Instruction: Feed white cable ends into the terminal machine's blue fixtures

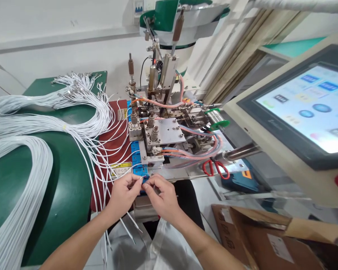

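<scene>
My left hand (125, 192) is closed in a pinch at the near end of the machine, with the tip of a white cable between thumb and forefinger. Close against it, my right hand (162, 195) also pinches; what lies between its fingers is too small and covered to make out. Both sets of fingertips meet at a blue fixture block (144, 180), part of a row of blue blocks (135, 152) along the machine's left edge. Several white cables (114, 144) run from these blocks leftward over a dark red board (114, 123).
Bundles of white cables (39, 157) lie on a green table (69, 165). The wiring machine (169, 131) stands ahead, with red-handled scissors (216, 168) and a wire spool (215, 119) on its right. A touchscreen panel (307, 105) overhangs the right; cardboard boxes (259, 232) sit below.
</scene>
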A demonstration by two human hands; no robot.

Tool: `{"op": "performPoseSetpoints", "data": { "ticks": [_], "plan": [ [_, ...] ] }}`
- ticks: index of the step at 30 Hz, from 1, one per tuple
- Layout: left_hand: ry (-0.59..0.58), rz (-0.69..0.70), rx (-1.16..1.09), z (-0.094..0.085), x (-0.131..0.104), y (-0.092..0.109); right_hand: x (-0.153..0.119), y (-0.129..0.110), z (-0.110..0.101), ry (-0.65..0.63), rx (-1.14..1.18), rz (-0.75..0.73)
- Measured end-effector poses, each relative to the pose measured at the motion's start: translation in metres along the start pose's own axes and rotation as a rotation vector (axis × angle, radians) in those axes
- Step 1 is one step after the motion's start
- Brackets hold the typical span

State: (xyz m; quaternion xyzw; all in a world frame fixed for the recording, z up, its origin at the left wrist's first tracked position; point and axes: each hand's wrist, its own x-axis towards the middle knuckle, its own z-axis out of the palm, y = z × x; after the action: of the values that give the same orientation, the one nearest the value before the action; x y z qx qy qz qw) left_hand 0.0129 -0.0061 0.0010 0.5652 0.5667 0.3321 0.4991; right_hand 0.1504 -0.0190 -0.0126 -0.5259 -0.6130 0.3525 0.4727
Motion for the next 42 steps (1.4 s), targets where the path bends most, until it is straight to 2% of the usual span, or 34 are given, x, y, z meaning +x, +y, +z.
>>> {"op": "performPoseSetpoints", "data": {
  "ticks": [4, 10, 14, 20, 23, 25, 27, 29, 31, 37, 42],
  "plan": [
    [-0.054, -0.041, -0.052, -0.001, 0.001, -0.002, 0.006, 0.005, -0.006, 0.048, 0.046, 0.068],
    [-0.123, -0.003, -0.044, -0.001, 0.001, -0.003, 0.012, 0.009, -0.004, -0.002, 0.097, 0.123],
    [-0.102, 0.007, -0.020, -0.001, 0.001, -0.004, 0.011, 0.011, -0.004, 0.013, 0.003, 0.074],
    [-0.084, -0.010, -0.027, 0.003, 0.001, -0.006, 0.009, 0.015, -0.004, -0.011, -0.090, -0.098],
    [-0.080, 0.007, 0.050, -0.001, 0.003, -0.005, 0.008, 0.020, -0.005, -0.008, -0.115, -0.112],
    [-0.063, 0.077, 0.187, -0.006, 0.006, -0.004, 0.007, 0.024, -0.005, 0.022, -0.132, -0.063],
    [-0.068, 0.208, 0.351, -0.013, 0.009, -0.004, 0.006, 0.028, -0.005, 0.048, -0.142, 0.017],
    [-0.081, 0.343, 0.470, -0.018, 0.012, -0.007, 0.004, 0.032, -0.005, 0.037, -0.150, 0.095],
    [-0.082, 0.415, 0.523, -0.021, 0.013, -0.010, 0.001, 0.035, -0.004, 0.014, -0.161, 0.157],
    [-0.140, 0.380, 0.587, -0.020, 0.012, -0.017, -0.005, 0.031, -0.004, -0.044, -0.253, 0.250],
    [-0.108, 0.289, 0.659, -0.017, 0.011, -0.010, 0.002, 0.032, -0.006, -0.102, -0.224, 0.305]
  ]
}}
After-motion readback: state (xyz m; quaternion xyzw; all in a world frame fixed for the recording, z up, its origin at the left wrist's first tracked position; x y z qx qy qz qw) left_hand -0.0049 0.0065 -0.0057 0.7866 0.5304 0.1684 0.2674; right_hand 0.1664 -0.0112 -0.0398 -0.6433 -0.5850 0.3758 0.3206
